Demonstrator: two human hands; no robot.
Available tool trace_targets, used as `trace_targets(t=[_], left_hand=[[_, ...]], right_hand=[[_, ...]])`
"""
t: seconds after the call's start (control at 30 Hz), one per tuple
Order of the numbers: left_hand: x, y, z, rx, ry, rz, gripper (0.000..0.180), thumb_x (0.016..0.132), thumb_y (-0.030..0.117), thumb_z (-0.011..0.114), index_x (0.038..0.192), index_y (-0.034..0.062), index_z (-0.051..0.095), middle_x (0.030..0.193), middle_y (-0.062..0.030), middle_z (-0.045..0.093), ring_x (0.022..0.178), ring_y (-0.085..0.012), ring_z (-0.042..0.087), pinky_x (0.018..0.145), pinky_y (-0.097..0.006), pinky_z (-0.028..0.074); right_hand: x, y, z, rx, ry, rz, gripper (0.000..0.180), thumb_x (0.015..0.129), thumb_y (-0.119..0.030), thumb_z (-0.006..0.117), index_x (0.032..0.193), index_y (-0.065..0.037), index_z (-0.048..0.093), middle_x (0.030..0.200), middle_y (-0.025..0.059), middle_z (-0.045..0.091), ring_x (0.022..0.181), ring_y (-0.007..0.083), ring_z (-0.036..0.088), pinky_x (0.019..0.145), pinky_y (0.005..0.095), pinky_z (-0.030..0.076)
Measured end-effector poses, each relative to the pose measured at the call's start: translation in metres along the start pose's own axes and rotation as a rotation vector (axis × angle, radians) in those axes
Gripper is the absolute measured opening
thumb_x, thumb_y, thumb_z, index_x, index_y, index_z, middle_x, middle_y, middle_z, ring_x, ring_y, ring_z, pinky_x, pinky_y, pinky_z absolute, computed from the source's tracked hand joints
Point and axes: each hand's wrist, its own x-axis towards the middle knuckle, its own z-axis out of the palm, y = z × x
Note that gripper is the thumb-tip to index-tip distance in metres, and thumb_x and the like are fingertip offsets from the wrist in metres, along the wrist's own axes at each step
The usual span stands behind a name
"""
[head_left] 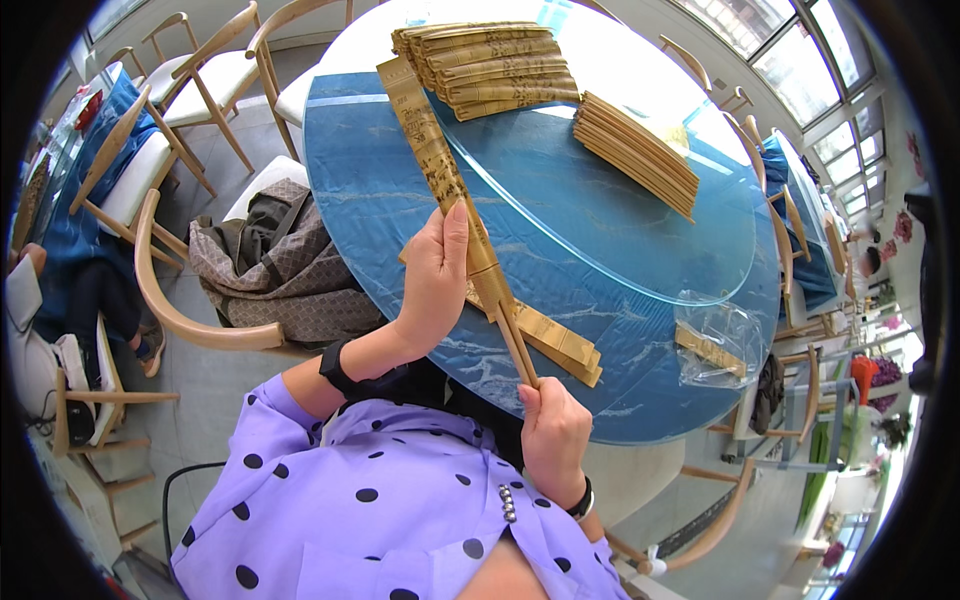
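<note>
Fingers, both hands: L. hand (437, 268) clasps a long, gold, dark-printed, paper-like sleeve (427, 145) below mid-length, thumb on upper face; R. hand (556, 432) pinches the lower end of a slender tan strip (516, 345), thumb uppermost. Sleeve is held aslant over the near L. part of a round table w/ blue, white-veined cover (345, 150), upper end just L. of a pile of overlapping, flat, gold printed sleeves (495, 68); strip meets the sleeve's lower end, but whether it enters is unclear. Remaining field, L. to R.: pale wooden chair w/ curved back rail (165, 318), arcing round a brown patterned fabric bag (295, 280); black wristband (336, 370); loose flat gold pieces (562, 342), partly hidden behind L. hand & held sleeve; black wrist strap (583, 497); clear round glass turntable (640, 250), bearing a neat stack of slender tan strips (638, 155); crumpled clear plastic bag (735, 318) nr. R. table edge, w/ 1 flat gold piece (710, 350) inside or beneath (cannot tell which).
</note>
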Motion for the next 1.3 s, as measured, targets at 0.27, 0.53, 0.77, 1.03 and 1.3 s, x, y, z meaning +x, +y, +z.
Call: trace_targets(t=[0.27, 0.53, 0.77, 1.03, 1.3], left_hand=[[0.0, 0.007, -0.005, -0.176, -0.127, -0.073, 0.042, 0.112, 0.036, 0.047, 0.088, 0.003, 0.059, 0.066, 0.0046, 0.047, 0.058, -0.0037, 0.037, 0.051, -0.026, 0.031], [-0.007, -0.005, -0.003, 0.01, -0.013, 0.257, 0.036, 0.111, 0.022, 0.051, 0.082, 0.0012, 0.057, 0.066, 0.0027, 0.044, 0.06, -0.0052, 0.034, 0.052, -0.026, 0.031], [-0.013, -0.005, -0.001, -0.152, -0.075, 0.102, 0.036, 0.111, 0.02, 0.051, 0.079, 0.0027, 0.051, 0.068, 0.0041, 0.041, 0.063, -0.0045, 0.033, 0.054, -0.025, 0.029], [-0.009, -0.008, 0.001, -0.026, 0.024, 0.182, 0.035, 0.11, 0.018, 0.052, 0.079, 0.0043, 0.05, 0.068, 0.0052, 0.04, 0.063, -0.0035, 0.032, 0.053, -0.026, 0.028], [-0.019, -0.01, 0.002, -0.024, -0.025, 0.203, 0.034, 0.109, 0.015, 0.054, 0.077, 0.0028, 0.049, 0.066, 0.0026, 0.038, 0.062, -0.0056, 0.032, 0.053, -0.027, 0.029]], right_hand=[[0.006, -0.001, 0.006, 0.079, 0.026, 0.007, 0.023, 0.102, -0.021, 0.063, 0.09, -0.003, 0.056, 0.069, 0.0137, 0.057, 0.059, 0.0343, 0.058, 0.053, 0.0422, 0.044], [0.003, -0.002, 0.0, 0.174, 0.049, -0.01, 0.018, 0.103, -0.015, 0.06, 0.092, -0.002, 0.056, 0.066, 0.0143, 0.055, 0.055, 0.0362, 0.056, 0.051, 0.0432, 0.043], [0.003, 0.0, 0.003, 0.207, 0.054, 0.002, 0.018, 0.104, -0.015, 0.06, 0.092, -0.002, 0.056, 0.065, 0.0144, 0.055, 0.055, 0.0364, 0.056, 0.051, 0.0433, 0.043], [0.003, -0.002, 0.004, 0.223, 0.037, 0.008, 0.019, 0.104, -0.016, 0.06, 0.091, -0.002, 0.056, 0.065, 0.0143, 0.054, 0.055, 0.0364, 0.056, 0.051, 0.0432, 0.043], [0.004, -0.001, 0.004, 0.253, 0.059, 0.003, 0.021, 0.103, -0.017, 0.06, 0.09, -0.002, 0.056, 0.065, 0.0152, 0.054, 0.054, 0.0372, 0.055, 0.05, 0.0435, 0.042]])
